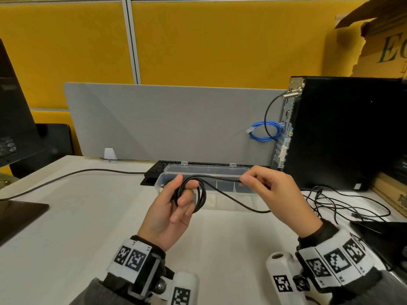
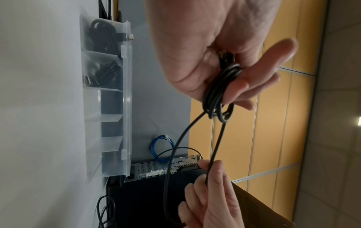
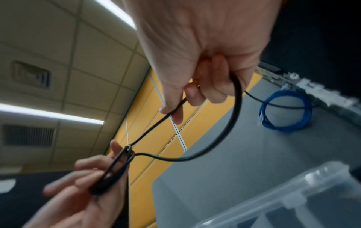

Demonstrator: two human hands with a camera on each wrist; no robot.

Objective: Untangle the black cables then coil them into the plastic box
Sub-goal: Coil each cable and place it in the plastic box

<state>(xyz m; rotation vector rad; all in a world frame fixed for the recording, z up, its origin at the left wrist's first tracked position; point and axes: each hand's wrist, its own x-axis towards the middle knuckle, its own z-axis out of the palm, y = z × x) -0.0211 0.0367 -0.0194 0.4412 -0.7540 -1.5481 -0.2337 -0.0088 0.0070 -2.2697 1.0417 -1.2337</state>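
My left hand holds a small coil of black cable wound in a few loops, thumb pressed on it, in front of the clear plastic box. My right hand pinches the same cable's free run a little to the right, level with the box. A slack length sags under the right hand toward a loose tangle of black cables on the table. In the left wrist view the coil hangs from my fingers, and two box compartments hold coiled black cables.
A black keyboard lies behind the box, against a grey divider. A black computer tower stands at the right with a blue cable beside it. A monitor and its cable occupy the left.
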